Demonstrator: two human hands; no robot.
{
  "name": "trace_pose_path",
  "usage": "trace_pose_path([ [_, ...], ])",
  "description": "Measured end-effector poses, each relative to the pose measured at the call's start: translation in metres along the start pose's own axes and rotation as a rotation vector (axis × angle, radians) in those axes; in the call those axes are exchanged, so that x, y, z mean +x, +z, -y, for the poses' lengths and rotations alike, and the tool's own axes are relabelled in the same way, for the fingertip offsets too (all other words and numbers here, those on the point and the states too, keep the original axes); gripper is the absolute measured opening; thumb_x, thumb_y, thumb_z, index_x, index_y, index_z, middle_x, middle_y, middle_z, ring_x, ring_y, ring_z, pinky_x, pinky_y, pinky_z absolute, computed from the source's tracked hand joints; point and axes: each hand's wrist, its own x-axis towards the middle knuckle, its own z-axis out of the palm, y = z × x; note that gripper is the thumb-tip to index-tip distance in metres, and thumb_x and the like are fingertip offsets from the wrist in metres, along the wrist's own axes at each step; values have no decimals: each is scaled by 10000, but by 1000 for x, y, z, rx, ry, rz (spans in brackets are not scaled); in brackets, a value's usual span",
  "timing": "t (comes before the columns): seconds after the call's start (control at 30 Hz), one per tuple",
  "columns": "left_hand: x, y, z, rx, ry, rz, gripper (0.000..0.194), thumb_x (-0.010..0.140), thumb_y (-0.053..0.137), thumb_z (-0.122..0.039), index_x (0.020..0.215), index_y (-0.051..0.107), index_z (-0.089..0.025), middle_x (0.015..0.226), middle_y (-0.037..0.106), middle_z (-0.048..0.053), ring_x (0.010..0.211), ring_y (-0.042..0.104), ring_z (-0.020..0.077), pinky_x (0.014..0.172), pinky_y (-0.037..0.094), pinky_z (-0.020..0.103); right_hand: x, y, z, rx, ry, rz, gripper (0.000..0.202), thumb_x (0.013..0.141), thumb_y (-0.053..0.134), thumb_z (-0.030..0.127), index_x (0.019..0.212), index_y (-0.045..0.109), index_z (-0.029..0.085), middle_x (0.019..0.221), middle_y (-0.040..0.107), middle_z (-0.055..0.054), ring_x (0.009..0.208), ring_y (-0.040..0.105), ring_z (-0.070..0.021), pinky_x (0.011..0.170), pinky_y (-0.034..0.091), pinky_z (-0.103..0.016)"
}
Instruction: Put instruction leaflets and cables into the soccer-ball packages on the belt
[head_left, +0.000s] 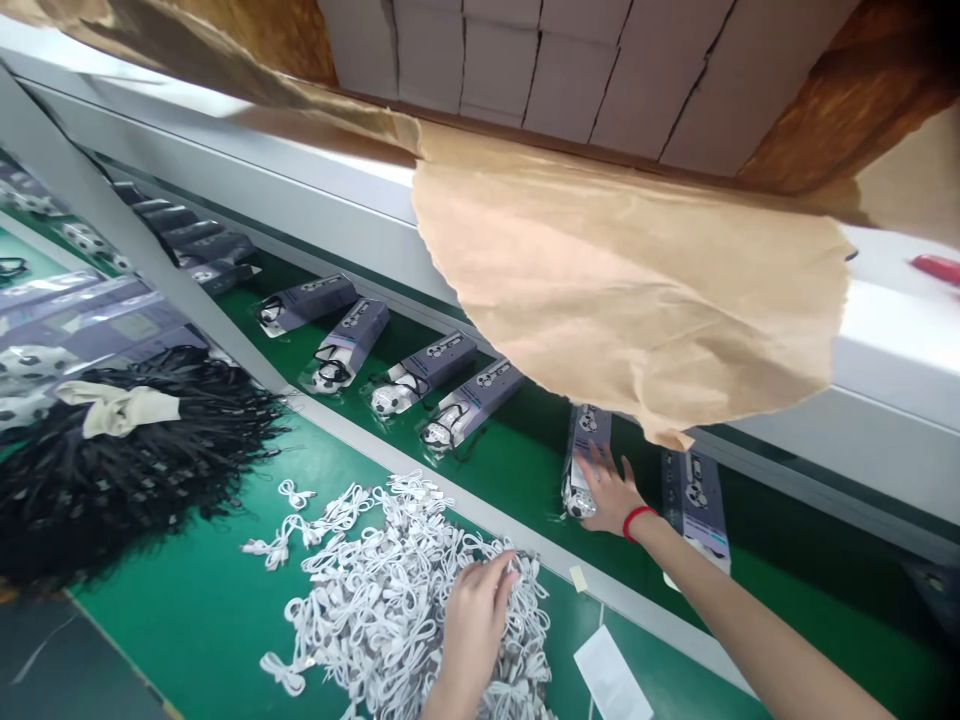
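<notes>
Left hand [472, 622]: held over the white cable pile [394, 590]; fingers curled, thumb near index; whether a cable is gripped cannot be told;
Right hand [613, 500]: laid on a football-print package [589, 424], beyond and right of the pile; fingers spread across it;
Black straps [157, 475]: heaped left of the pile

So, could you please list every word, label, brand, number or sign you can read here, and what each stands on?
No text can be read with certainty.
Purple box at the right hand: print too small and blurred.
Purple box by the right forearm: small lines of print, unreadable.
Other boxes in the row: print too small.
White slip: no readable marks.
</notes>
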Motion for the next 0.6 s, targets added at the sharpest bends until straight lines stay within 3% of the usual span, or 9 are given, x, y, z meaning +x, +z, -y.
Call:
trace_pose_path([
  [0.17, 40, -39, 1, -121, -119, -144, 286, 941, 392, -432, 1132, 505, -251, 1064, 686, 49, 935, 662, 218, 759, 529, 349, 19, 5, -18, 75, 176, -72, 667, 761, 528, 175, 1402, 351, 134, 1414, 406, -169, 1232, 416, -306, 958, 361, -445],
  [0.27, 81, -59, 1, -110, -93, -234, 233, 904, 466, -450, 997, 521, -243, 1004, 695, 37, 917, 660, 223, 752, 500, 329, 23, -3, -16, 106, 297, -133, 509, 810, 406, 84, 1317, 451, 106, 1299, 501, -187, 1108, 502, -294, 850, 425, -393],
  [0.33, 109, -65, 4, -168, -93, -284, 220, 880, 507, -448, 945, 514, -239, 948, 692, 30, 879, 662, 210, 727, 486, 299, 15, -6, -10, 136, 323, -164, 477, 824, 413, 102, 1296, 467, 142, 1305, 500, -161, 1119, 500, -279, 862, 427, -378],
  [0.43, 143, -64, 16, -275, -129, -343, 221, 886, 487, -437, 951, 467, -228, 903, 676, 27, 790, 662, 166, 668, 483, 251, -29, 9, 7, 196, 331, -177, 387, 871, 407, 231, 1243, 499, 189, 1266, 535, -122, 1132, 508, -265, 862, 443, -376],
  [0.53, 164, -57, 30, -268, -181, -370, 218, 902, 452, -410, 993, 441, -212, 901, 670, 37, 753, 662, 149, 643, 486, 235, -108, 59, 30, 399, 357, -62, 398, 871, 368, 394, 1154, 552, 183, 1175, 585, -137, 1065, 571, -290, 787, 485, -401],
  [0.6, 174, -53, 35, -224, -214, -370, 227, 899, 464, -387, 1027, 449, -200, 916, 665, 50, 757, 663, 156, 646, 484, 241, -162, 99, 48, 469, 531, 24, 534, 731, 520, 550, 1107, 585, 176, 1136, 601, -178, 1038, 572, -395, 795, 469, -526],
])
